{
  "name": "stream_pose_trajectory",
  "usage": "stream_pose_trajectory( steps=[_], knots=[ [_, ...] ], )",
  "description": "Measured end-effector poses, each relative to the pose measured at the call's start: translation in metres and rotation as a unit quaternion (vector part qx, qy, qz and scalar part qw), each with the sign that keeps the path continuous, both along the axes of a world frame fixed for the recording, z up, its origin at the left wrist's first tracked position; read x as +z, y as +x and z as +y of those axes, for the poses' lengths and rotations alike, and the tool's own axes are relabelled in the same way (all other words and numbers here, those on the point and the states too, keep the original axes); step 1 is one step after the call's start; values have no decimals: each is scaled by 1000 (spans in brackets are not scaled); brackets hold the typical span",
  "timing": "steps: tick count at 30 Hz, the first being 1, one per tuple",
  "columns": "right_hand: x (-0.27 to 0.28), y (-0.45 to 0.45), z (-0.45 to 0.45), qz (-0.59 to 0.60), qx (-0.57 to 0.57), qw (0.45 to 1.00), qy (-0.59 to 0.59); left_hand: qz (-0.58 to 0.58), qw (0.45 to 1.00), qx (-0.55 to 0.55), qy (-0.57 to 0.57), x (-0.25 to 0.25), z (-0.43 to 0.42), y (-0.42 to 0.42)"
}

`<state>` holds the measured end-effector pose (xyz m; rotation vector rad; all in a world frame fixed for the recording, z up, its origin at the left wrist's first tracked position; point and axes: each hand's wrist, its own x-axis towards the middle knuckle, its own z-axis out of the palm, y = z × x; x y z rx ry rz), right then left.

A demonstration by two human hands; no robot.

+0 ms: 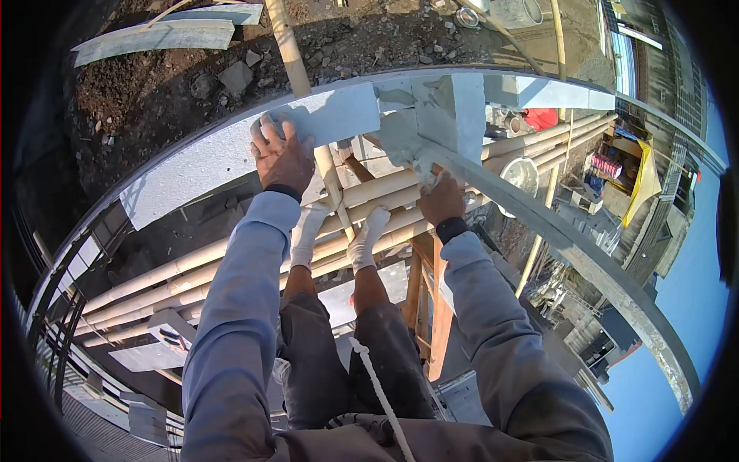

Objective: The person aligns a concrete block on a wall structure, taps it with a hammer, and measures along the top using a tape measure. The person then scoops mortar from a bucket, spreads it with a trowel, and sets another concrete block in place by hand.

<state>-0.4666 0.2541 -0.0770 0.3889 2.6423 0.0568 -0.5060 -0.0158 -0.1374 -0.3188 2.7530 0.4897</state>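
My left hand (282,156) lies on a pale block (335,115) in the row along the top of a wall, its fingers apart and bent over the block's face. To its right, my right hand (442,199) is closed at the near end of a long grey straight bar (570,250), which runs down to the lower right. Grey mortar (400,135) is smeared on the blocks by the bar's end. Another upright block (469,112) stands just beyond the mortar. What exactly my right fingers grip is hard to make out.
My feet in white socks (308,231) stand on bamboo poles (192,281). A white bucket (519,185) is right of my right hand. A wooden frame (437,308) stands below the poles. Beyond the wall are soil and rubble (154,85). A yellow tarp (643,185) hangs at the right.
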Motion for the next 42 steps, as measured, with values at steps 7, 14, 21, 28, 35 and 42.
stream_pose_trajectory(
  steps=[7,14,21,28,35,42],
  knots=[
    [-44,56,6,-148,-225,949,-162,-59,996,-13,-64,10,5,-8],
    [16,-4,-9,-118,-76,985,-103,-57,993,-24,-100,4,8,-5],
    [9,-92,-16,-121,-63,990,-39,-45,997,-5,-61,8,8,-7],
    [-34,-55,-20,-88,-118,988,-44,-38,999,1,-32,2,3,0],
    [15,-82,-11,-50,-63,997,-3,-30,999,7,-19,7,4,-5],
    [53,-39,-14,62,-77,995,-17,-81,997,-16,-7,17,-1,-9]
  ],
)
